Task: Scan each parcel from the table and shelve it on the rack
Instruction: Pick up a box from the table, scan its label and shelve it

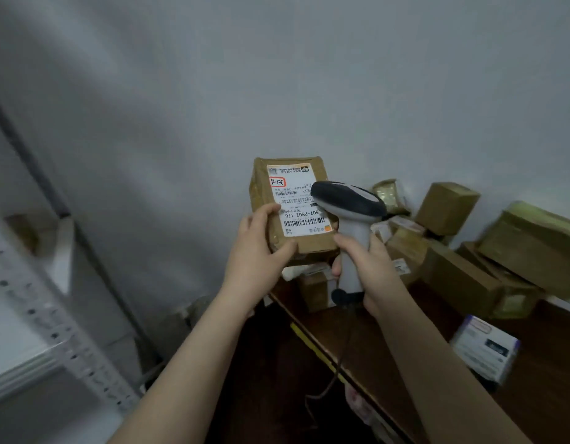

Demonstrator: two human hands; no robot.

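My left hand (261, 238) grips a brown cardboard parcel (309, 245) by its lower left corner and holds it up in front of the wall, its white shipping label (294, 200) facing me. My right hand (370, 267) is wrapped round the grey handle of a barcode scanner (350, 206). The scanner's dark head sits right over the label's right side. A cable hangs down from the scanner's base. The white metal rack (37, 315) stands at the far left.
A dark wooden table (389, 347) runs along the right, with several brown cardboard parcels (450, 208) piled against the wall. A white and purple box (483, 347) lies nearer to me on the table. A small brown box sits blurred on the rack.
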